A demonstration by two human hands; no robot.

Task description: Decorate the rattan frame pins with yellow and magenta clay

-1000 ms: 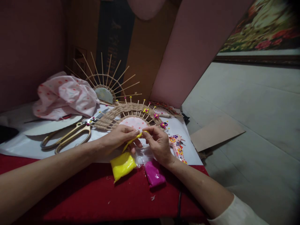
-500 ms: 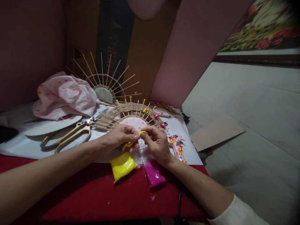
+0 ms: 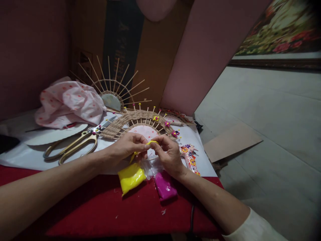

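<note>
My left hand [image 3: 129, 147] and my right hand [image 3: 169, 154] meet fingertip to fingertip over a small strip of yellow clay [image 3: 150, 143], both pinching it. Just below them on the red cloth lie a bag of yellow clay [image 3: 130, 176] and a bag of magenta clay [image 3: 165, 188]. Right behind my hands lies a woven half-round piece [image 3: 136, 121] with wooden spokes tipped with small coloured beads and flowers, around a pink dotted centre.
Gold-handled scissors [image 3: 72, 144] lie to the left on white paper [image 3: 22, 155]. Pink dotted fabric [image 3: 69, 103] and a second spoked half-round frame [image 3: 112, 93] stand behind. A flowered tool [image 3: 190, 157] lies at the right, with a cardboard sheet [image 3: 232, 140] on the floor.
The yellow clay strip, stretched straight between my fingers a second ago, was bent into a loop and is now pinched short; my hands stay in the same place.
</note>
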